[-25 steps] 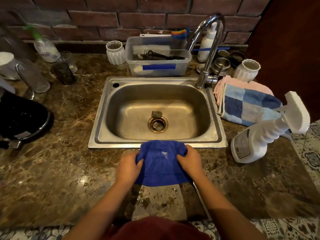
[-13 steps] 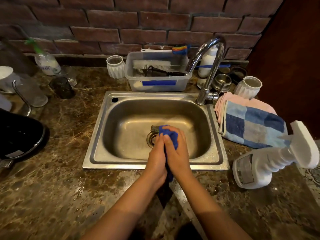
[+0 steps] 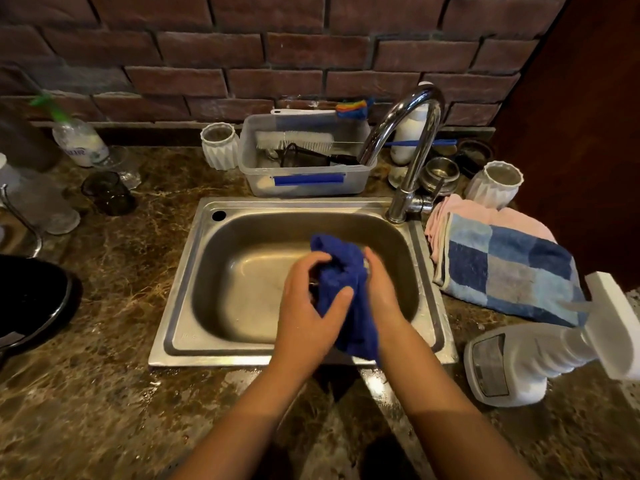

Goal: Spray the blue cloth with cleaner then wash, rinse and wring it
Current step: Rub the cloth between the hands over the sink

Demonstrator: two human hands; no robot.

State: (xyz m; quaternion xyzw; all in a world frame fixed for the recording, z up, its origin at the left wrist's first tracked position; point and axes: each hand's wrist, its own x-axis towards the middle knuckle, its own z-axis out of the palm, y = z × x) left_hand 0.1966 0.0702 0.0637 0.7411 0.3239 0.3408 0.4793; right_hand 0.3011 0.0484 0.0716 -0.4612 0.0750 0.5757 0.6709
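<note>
both hands meet over the stainless steel sink point(image 3: 187, 299), above the right half of the basin, with the blue cloth point(image 3: 341, 275) bunched up between them. the left hand point(image 3: 308, 306) is closed on the cloth, its thumb pressed across the front of the fabric and its fingers curled behind it; the right hand point(image 3: 381, 289) clamps the cloth from the other side, palm against it. the cloth is a soft, nubbly terry, crumpled into a thick vertical wad that sticks up above the fingers and hangs down past the wrists to the sink's near rim. to the left of the hands the basin is bare brushed metal with rounded corners, open room down to the floor of the sink. beyond the hands the curved chrome faucet point(image 3: 408, 140) arches over the basin's far right corner, its spout ending above and behind the right hand. behind it a clear plastic tub point(image 3: 304, 181) with a blue strip holds a bristle brush and dark utensils, flanked by a ribbed white cup point(image 3: 220, 147). just right of the right hand, past the sink's rim, a checked blue towel point(image 3: 502, 271) lies folded on a pink cloth point(image 3: 485, 216). nearer, right of the right forearm, a white spray bottle point(image 3: 540, 355) lies on its side on the glossy brown marble counter point(image 3: 104, 393), its nozzle pointing away from the hands. wet patches shine on the counter edge between the forearms.
</note>
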